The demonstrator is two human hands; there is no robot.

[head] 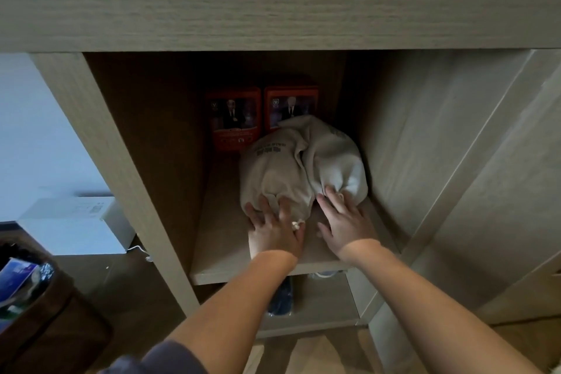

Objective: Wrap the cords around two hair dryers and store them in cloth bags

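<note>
Plainly, the task's things are already on the pale wooden shelf of an open cabinet bay. The left beige cloth bag and the right beige cloth bag lie side by side, both bulging, and they press together along a crease. Each has its long axis running front to back, with the gathered mouth toward the person. The left hand rests on the near end of the left bag, and its grip is spread, with straight fingers fanned flat on the cloth. The right hand has the same splayed grip, only its fingertips touching the near end of the right bag and its palm over bare shelf. Neither hand pinches anything. Both bags lie straight ahead of the hands and deeper in the bay, each hand nearer its own bag, so any further push would likely run along the long axes toward the two orange printed boxes at the back. The right bag covers the lower part of one box, but actual contact cannot be judged. The hair dryers and their cords are hidden inside the cloth. The dark lettering on the bags is too blurred to read. A small pale drawstring knot sits at the left hand's inner edge. The lower compartment is dim and partly cut off by the forearms.
</note>
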